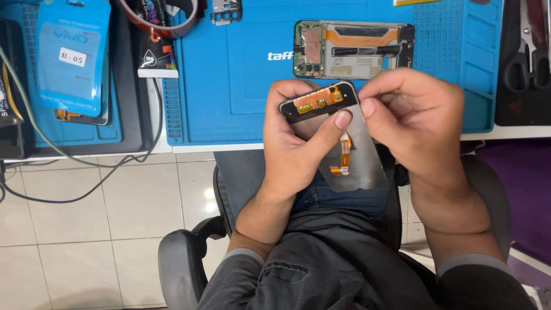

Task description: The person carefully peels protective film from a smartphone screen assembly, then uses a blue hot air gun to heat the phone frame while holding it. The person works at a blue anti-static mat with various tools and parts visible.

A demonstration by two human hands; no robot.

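On the blue mat (229, 109) an opened phone (353, 50) lies with its inside parts showing, just behind the hands. At the left is a blue battery pack (72, 54) and a roll of tape (158, 20); at the right edge are scissors (525, 51). A cable (86, 166) hangs from the table to the tiled floor. The screen panel (344, 135) is held over the lap, in front of the table edge, tilted, with an orange flex (343, 155) on its back. The left hand (298, 143) grasps the panel from below, thumb pressed on its back. The right hand (413, 115) pinches the panel's top right corner with curled fingers.
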